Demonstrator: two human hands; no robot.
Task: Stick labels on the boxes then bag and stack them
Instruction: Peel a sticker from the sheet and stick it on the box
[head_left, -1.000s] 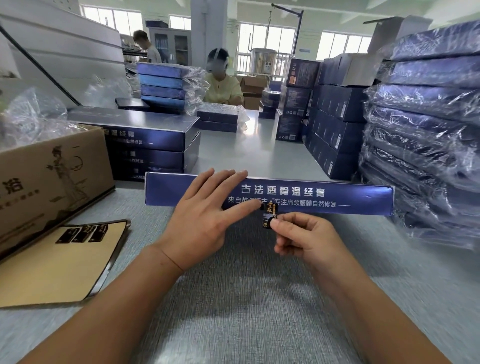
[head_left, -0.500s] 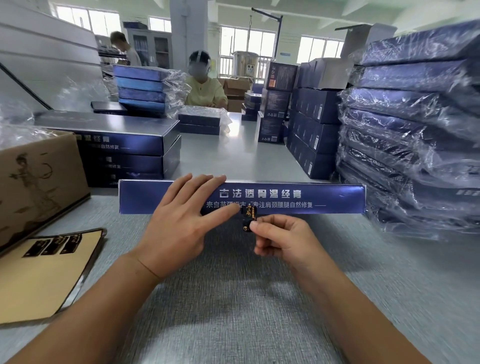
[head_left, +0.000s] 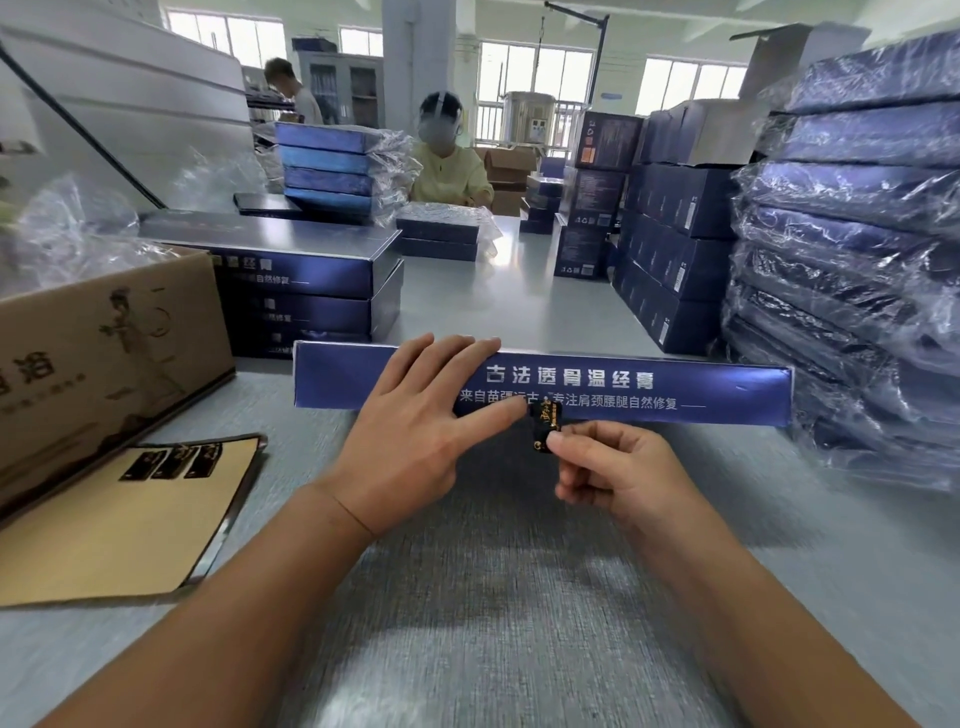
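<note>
Two hands: both mine, in the head view, close together over the table (head_left: 519, 623) at the near face of the box (head_left: 727, 389).
Left hand (head_left: 410, 447): fingers straight and spread, lying flat on the box's front face; the forefinger tip reaches the top of the label (head_left: 544, 426).
Right hand (head_left: 608, 478): fingers curled, with thumb and forefinger pinching the label's lower end.
Label: small, black with gold print, upright; its top lies against the lower edge of the box's front face. I cannot tell whether it has stuck.
Box: long, blue, white print, lying crosswise in front of me, not bagged.
Sheet (head_left: 130, 519): tan backing paper on the table at my left, three black labels in a row near its top edge.
Carton (head_left: 104, 353): brown, just behind the sheet, clear plastic above it.
Left stack (head_left: 301, 275): three unbagged blue boxes, behind the box and beside the carton.
Right stack (head_left: 857, 260): blue boxes in clear bags, piled high, just beside the box's right end.
Person (head_left: 449, 171): in yellow, seated at the table's far end.
</note>
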